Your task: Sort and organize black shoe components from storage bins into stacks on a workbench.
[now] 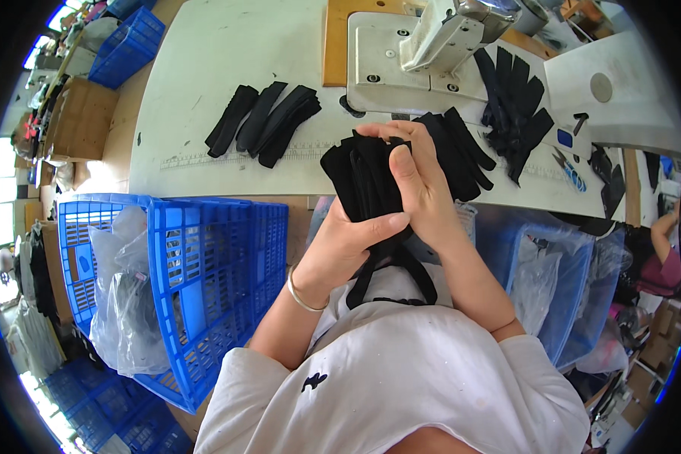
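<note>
A thick bundle of black fabric strips [367, 178] is held upright between my two hands, close to the table's front edge. My left hand [363, 234] grips its lower part, the thumb lying across the front. Around the right side and top wraps my right hand [424, 178], its thumb pressed on the strips. A black strap or band [408, 276] hangs below the bundle against my white shirt. More black strips [268, 125] lie in a loose group on the table to the left. Another group of black strips [458, 155] rests just right of my hands.
A white sewing machine [431, 53] stands at the table's back. Fanned black pieces [514, 106] and blue-handled scissors [571, 172] lie to the right. Left of me stands a blue plastic crate [159, 280] with clear bags; blue bins [556, 280] stand at right. Another person [662, 265] is far right.
</note>
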A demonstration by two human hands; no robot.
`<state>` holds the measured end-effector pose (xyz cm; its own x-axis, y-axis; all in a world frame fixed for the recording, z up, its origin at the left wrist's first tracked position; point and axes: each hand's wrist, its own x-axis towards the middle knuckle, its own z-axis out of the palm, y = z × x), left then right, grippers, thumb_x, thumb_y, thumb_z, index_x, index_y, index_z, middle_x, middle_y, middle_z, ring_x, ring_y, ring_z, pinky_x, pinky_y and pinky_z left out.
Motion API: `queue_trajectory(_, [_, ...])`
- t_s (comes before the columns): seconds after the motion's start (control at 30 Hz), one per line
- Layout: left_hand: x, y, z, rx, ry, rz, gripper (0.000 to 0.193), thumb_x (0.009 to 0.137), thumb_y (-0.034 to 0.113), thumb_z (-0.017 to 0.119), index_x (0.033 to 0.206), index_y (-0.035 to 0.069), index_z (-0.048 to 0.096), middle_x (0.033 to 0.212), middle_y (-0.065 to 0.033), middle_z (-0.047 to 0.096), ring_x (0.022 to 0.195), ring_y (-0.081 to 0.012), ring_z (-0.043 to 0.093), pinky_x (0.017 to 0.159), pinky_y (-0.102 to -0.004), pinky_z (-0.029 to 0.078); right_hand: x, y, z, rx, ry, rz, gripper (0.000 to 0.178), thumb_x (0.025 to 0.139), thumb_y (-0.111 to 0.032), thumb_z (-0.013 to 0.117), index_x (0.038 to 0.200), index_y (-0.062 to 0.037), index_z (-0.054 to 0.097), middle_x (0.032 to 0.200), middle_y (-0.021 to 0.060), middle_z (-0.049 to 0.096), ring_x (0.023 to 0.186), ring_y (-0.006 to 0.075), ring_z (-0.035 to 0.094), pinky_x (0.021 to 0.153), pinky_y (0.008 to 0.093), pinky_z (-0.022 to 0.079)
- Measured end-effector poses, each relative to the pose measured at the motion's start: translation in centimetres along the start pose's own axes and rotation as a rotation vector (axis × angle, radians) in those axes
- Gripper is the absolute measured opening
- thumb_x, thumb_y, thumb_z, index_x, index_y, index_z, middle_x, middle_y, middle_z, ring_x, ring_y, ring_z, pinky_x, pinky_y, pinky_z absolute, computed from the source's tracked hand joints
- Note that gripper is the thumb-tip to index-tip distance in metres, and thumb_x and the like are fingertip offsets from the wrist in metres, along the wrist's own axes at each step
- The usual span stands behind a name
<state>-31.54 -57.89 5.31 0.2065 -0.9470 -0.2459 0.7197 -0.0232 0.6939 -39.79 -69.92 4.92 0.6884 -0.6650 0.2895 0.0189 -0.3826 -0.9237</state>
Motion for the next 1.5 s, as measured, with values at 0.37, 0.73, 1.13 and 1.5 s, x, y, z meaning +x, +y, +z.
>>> queue_trajectory(0.37, [-0.2, 0.8, 0.1, 0.122, 0.104, 0.163, 0.04, 0.08, 0.006, 0.069, 0.116, -0.001, 0.054, 0.099, -0.0094, 0.063, 0.083, -0.0194, 0.066, 0.065, -0.0314, 0.057, -0.5, -1.2, -0.1, 0.413, 0.067, 0.184, 0.041, 0.09, -0.026, 0.068, 0.124, -0.0071, 0.056, 0.109, 0.0049, 0.055, 0.101, 0.0139, 0.051, 0.086, 0.0273, 0.042])
queue_trajectory(0.73, [-0.8, 0.3, -1.2, 0.373, 0.163, 0.272, 0.038, 0.08, 0.006, 0.078, 0.111, 0.002, 0.057, 0.091, -0.002, 0.064, 0.074, -0.008, 0.06, 0.062, -0.0227, 0.051, -0.4, -2.6, -1.0, 0.475, -0.087, 0.25, 0.026, 0.082, -0.005, 0.072, 0.105, -0.0031, 0.06, 0.089, 0.0028, 0.062, 0.075, 0.0081, 0.06, 0.065, 0.0236, 0.047])
queue_trajectory(1.13, [-1.1, 0.8, 0.0, 0.263, 0.163, 0.282, 0.03, 0.081, 0.001, 0.074, 0.106, -0.003, 0.058, 0.093, -0.0074, 0.065, 0.075, -0.0153, 0.066, 0.061, -0.0267, 0.058, -0.6, -2.5, -1.5, 0.198, -0.116, 0.166, 0.019, 0.083, -0.008, 0.071, 0.1, -0.0012, 0.067, 0.088, 0.0048, 0.065, 0.069, 0.0082, 0.055, 0.066, 0.0236, 0.047])
queue_trajectory(1.5, [-1.2, 1.4, 1.0, 0.085, 0.298, 0.226, 0.027, 0.083, -0.007, 0.064, 0.109, -0.006, 0.059, 0.095, -0.0099, 0.066, 0.078, -0.0172, 0.067, 0.066, -0.0323, 0.063, -0.4, -2.8, -0.6, 0.073, 0.205, -0.017, 0.017, 0.084, 0.0, 0.065, 0.101, -0.0024, 0.064, 0.087, 0.0068, 0.063, 0.072, 0.0133, 0.059, 0.068, 0.0267, 0.048])
